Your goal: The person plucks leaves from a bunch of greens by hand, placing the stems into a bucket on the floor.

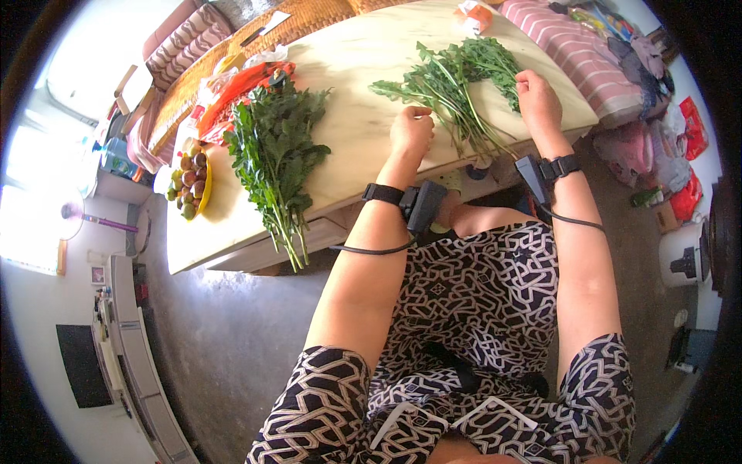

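Loose leafy greens with long pale stems (464,95) lie spread on the pale marble-patterned table (353,75) between my hands. My left hand (413,132) is just left of the stems, its fingers curled in and nothing visible in them. At the right edge of the leaves, my right hand (540,103) has its fingertips bent against the foliage; whether it pinches a leaf is hidden. A second, fuller bunch of dark leafy greens (278,153) lies to the left, its stem ends jutting past the table's near edge.
A yellow bowl (207,188) of round brownish-green fruit (188,180) stands at the table's left end, near a red plastic bag (232,104). An orange-and-white package (475,17) is at the far edge. A striped couch (574,58) borders the right side; plastic bags (666,145) lie beyond.
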Motion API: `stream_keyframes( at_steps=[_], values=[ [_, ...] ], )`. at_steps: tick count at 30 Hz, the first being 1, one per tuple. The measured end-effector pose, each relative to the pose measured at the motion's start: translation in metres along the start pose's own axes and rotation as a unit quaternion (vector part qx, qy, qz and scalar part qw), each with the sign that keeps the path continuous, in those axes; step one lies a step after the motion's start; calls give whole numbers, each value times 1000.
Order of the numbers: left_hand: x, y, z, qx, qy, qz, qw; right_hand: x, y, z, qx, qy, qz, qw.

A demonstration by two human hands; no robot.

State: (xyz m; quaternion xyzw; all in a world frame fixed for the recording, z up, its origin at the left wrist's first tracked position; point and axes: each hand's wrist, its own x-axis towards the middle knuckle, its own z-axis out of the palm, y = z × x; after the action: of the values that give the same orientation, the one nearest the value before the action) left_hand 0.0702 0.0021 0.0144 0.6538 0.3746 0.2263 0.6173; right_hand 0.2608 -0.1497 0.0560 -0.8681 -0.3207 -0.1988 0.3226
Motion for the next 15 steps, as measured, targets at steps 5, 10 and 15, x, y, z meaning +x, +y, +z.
stream_keyframes(
  at_steps=[5, 10, 15],
  values=[
    [-5, 8, -1, 38, -37, -14, 998, 3, 27, -3, -22, 38, -1, 999],
    [-5, 7, 0, 42, -39, -14, 998, 2, 29, -3, -21, 63, -2, 998],
    [-4, 4, 1, 28, -49, -15, 998, 2, 35, -1, -35, 28, -5, 999]
  ],
)
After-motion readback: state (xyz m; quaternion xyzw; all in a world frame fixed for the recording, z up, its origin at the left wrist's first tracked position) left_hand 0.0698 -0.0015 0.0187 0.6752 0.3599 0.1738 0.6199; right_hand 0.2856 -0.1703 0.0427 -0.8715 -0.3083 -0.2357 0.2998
